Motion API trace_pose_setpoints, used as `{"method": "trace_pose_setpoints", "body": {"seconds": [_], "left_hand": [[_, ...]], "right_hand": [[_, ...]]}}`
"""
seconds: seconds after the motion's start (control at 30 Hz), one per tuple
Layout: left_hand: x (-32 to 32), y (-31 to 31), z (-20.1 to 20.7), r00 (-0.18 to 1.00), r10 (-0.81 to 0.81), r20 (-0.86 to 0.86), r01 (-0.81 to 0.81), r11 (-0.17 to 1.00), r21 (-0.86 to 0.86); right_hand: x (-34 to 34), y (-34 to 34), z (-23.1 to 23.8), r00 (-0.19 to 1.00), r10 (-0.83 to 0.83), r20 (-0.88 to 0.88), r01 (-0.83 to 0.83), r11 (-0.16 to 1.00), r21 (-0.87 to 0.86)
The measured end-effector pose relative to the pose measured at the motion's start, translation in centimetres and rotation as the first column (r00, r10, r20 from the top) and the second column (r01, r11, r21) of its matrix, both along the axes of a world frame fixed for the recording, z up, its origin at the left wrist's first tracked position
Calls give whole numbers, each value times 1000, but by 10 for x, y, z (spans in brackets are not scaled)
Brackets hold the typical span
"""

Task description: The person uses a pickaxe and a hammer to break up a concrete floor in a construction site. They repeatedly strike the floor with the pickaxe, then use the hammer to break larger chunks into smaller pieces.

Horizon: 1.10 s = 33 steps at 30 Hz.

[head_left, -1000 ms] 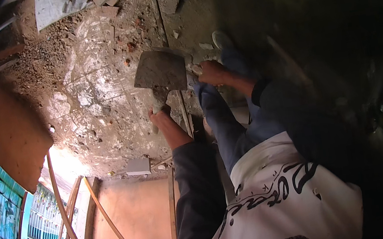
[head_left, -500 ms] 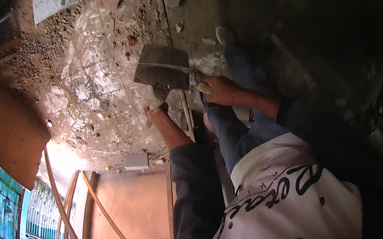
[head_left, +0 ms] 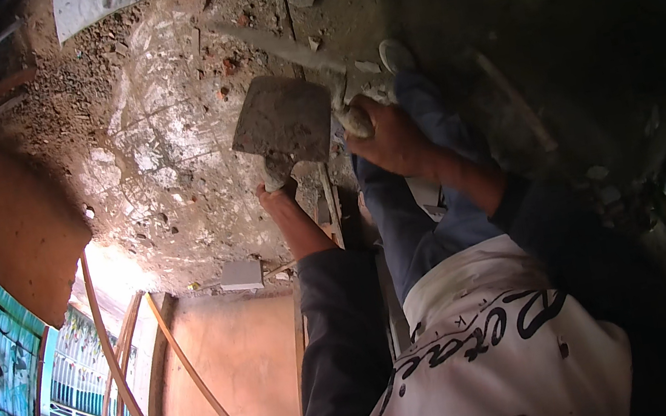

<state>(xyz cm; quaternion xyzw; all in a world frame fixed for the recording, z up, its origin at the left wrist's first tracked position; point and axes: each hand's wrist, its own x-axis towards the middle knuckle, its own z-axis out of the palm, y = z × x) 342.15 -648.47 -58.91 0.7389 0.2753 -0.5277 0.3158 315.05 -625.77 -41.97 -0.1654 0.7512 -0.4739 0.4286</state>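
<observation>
- gripping a long, motion-blurred grey trowel [head_left: 301,51] by its stained, pale handle, my right hand [head_left: 391,137] is closed.
- half a second ago its blade crossed the flat, squarish, grey-brown plate [head_left: 283,119]; now it has swung beyond the plate's far edge.
- my left hand [head_left: 278,196] stays wrapped round the plate's short handle, the plate barely shifted, above the dirty, white-streaked floor [head_left: 152,149].

I see a pale, pinkish-white shirt front [head_left: 466,352] with large black script [head_left: 530,313] printed across it and a small dark mark [head_left: 562,348] beside the lettering. The left sleeve [head_left: 337,319] is charcoal; the right sleeve [head_left: 560,230], in shadow, looks nearly black to me. Below show blue-grey trousers [head_left: 390,199] and one pale shoe [head_left: 395,56]; left hand [head_left: 278,195] and right hand [head_left: 388,139] are bare.
</observation>
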Motion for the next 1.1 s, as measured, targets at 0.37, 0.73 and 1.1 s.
{"method": "trace_pose_setpoints", "body": {"seconds": [0.37, 0.73, 1.1], "left_hand": [[5, 10, -3, 999, 23, -29, -23, 1000, 12], [-7, 11, 1, 994, 58, -89, -59, 998, -5], [-15, 20, 1, 992, 76, -103, -76, 997, 3]], "right_hand": [[-6, -4, -14, 919, 215, 330, -299, 925, 233], [-26, -18, -14, 915, 335, 225, -394, 861, 322], [-35, -31, -16, 882, 428, 198, -472, 794, 384]]}}
